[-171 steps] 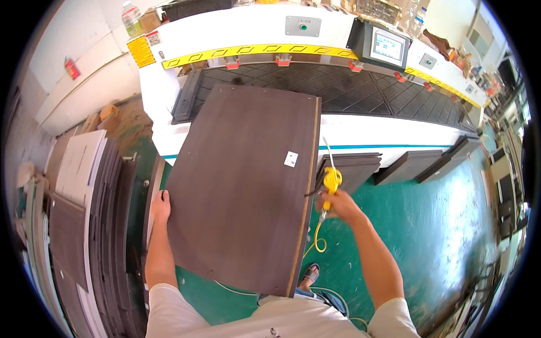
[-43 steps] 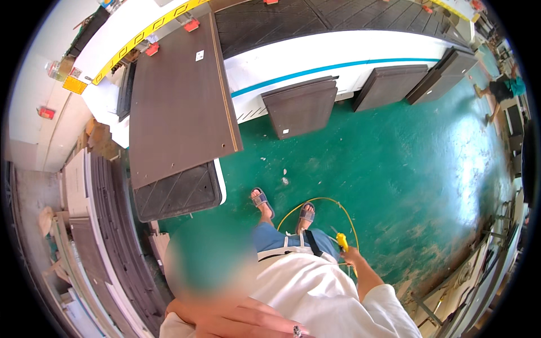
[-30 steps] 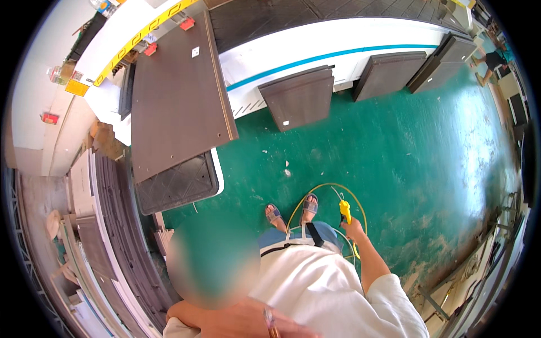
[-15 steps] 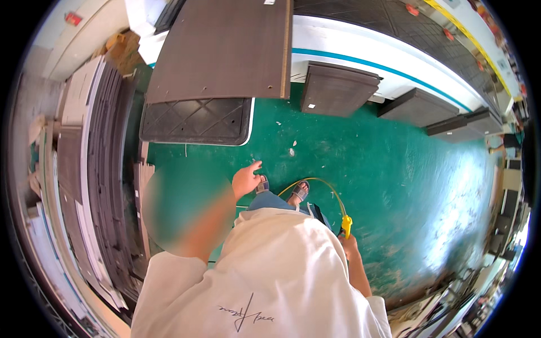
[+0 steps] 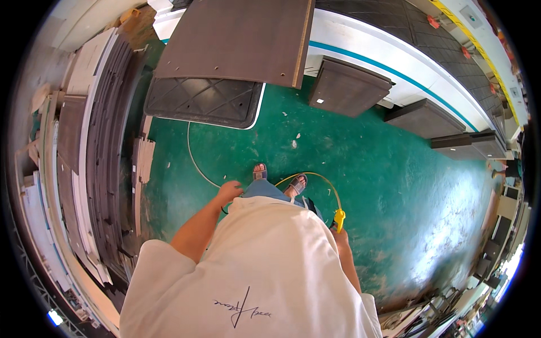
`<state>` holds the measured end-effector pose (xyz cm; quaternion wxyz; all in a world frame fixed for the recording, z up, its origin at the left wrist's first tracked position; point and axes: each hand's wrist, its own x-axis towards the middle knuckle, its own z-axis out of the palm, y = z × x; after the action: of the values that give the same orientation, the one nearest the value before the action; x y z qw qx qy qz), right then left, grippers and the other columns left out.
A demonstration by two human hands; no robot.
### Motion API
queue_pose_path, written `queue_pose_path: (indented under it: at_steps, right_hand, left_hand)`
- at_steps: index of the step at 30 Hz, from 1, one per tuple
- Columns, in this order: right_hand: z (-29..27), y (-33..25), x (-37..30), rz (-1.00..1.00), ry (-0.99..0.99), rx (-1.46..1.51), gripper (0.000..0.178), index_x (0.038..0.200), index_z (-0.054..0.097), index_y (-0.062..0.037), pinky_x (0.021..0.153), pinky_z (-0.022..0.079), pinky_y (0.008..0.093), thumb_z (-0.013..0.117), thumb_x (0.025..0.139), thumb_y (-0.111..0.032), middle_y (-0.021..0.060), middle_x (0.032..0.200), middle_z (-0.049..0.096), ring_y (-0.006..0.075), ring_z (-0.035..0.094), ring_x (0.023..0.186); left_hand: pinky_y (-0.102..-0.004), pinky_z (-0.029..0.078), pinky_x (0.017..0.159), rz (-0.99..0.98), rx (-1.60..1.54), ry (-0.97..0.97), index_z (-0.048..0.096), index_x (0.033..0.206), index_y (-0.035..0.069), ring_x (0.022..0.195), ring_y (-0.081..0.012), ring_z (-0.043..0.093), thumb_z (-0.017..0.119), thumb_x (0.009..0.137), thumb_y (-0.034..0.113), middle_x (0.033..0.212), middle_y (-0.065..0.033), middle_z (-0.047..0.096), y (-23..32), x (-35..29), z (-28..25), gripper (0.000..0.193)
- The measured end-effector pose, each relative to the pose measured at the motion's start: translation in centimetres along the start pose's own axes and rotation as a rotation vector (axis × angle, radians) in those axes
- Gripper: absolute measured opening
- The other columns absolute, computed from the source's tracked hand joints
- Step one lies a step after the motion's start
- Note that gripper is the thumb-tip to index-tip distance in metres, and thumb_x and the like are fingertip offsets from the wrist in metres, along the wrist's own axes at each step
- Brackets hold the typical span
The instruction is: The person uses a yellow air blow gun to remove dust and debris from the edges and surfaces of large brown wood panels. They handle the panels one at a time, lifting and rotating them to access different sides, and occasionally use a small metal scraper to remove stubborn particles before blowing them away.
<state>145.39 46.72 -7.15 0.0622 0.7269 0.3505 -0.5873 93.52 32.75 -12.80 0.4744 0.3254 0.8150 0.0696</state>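
Observation:
My right hand point(image 5: 341, 236), low beside my right hip, is closed around a yellow air blow gun point(image 5: 339, 217). A yellow hose point(image 5: 315, 174) curves from the gun past my sandalled feet. By my left thigh hangs my left hand point(image 5: 229, 192), its fingers loosely apart and nothing visible in them. Behind that hand, a thin pale hose point(image 5: 194, 160) lies on the green floor and runs up to the black-topped table. A large dark brown panel point(image 5: 236, 42) with small drilled holes rests ahead of me, overhanging the black padded tabletop point(image 5: 203, 104).
Stacks of brown boards point(image 5: 107, 141) stand along the left side, with narrow strips point(image 5: 143, 163) beside them. Ahead to the right, board stacks point(image 5: 349, 87) lean against a long white machine point(image 5: 383, 62) with a teal stripe. Offcuts point(image 5: 422, 318) lie at the lower right.
My left hand has drawn back from in front of me to beside my thigh. The view has shifted slightly; the blow gun stays in my right hand.

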Motion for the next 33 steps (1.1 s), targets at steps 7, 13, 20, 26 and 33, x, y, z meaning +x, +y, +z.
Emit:
queue_pose_path:
  at_steps: [7,13,20,26,33]
  right_hand:
    - [-0.5,-1.0,2.7,0.050,-0.081,-0.037,0.049,0.141,0.057,-0.0066,0.052,0.049,0.0344,0.070,0.094,-0.017,0.0072,0.086,0.065,0.0158,0.056,0.057]
    - [-0.5,-4.0,4.2,0.053,0.009,0.022,0.046,0.138,0.057,-0.0067,0.043,0.043,0.0314,0.068,0.096,-0.019,0.0054,0.079,0.060,0.0146,0.050,0.047]
    - [3.1,-7.3,3.7,0.045,0.105,0.417,0.024,0.115,0.064,-0.0053,0.040,0.044,0.0315,0.061,0.101,-0.024,0.0087,0.094,0.072,0.0135,0.051,0.045]
    - [9.7,-11.0,-1.5,0.074,0.225,0.442,0.040,0.133,0.058,-0.0035,0.055,0.057,0.0324,0.061,0.103,-0.030,0.0102,0.109,0.069,0.0192,0.066,0.060]
    - [11.9,-16.0,-9.2,0.272,0.035,0.506,0.047,0.142,0.056,-0.0066,0.044,0.052,0.0303,0.063,0.102,-0.030,0.0087,0.101,0.074,0.0117,0.050,0.050]
  left_hand:
    - [-0.0419,0.057,0.089,-0.186,-0.211,0.116,0.074,0.119,0.009,0.104,-0.0362,0.071,0.064,0.085,0.028,0.114,-0.0160,0.075,-1.7,-3.7,-0.5,0.040]
    - [-0.0427,0.055,0.093,-0.116,-0.143,0.100,0.073,0.121,0.012,0.109,-0.0365,0.069,0.062,0.087,0.027,0.118,-0.0166,0.073,1.6,-2.6,-6.0,0.039]
    - [-0.0465,0.055,0.089,0.314,0.374,-0.346,0.072,0.118,0.011,0.106,-0.0356,0.069,0.057,0.091,0.029,0.114,-0.0172,0.073,13.2,3.0,-19.8,0.036]
    - [-0.0363,0.056,0.090,0.700,0.042,-0.512,0.071,0.123,0.007,0.096,-0.0254,0.076,0.060,0.101,0.026,0.102,-0.0105,0.078,31.2,5.1,-34.1,0.031]
    - [-0.0473,0.039,0.114,1.106,0.168,0.204,0.060,0.139,0.008,0.140,-0.0293,0.049,0.064,0.098,0.026,0.146,-0.0139,0.056,36.4,19.0,-37.4,0.045]
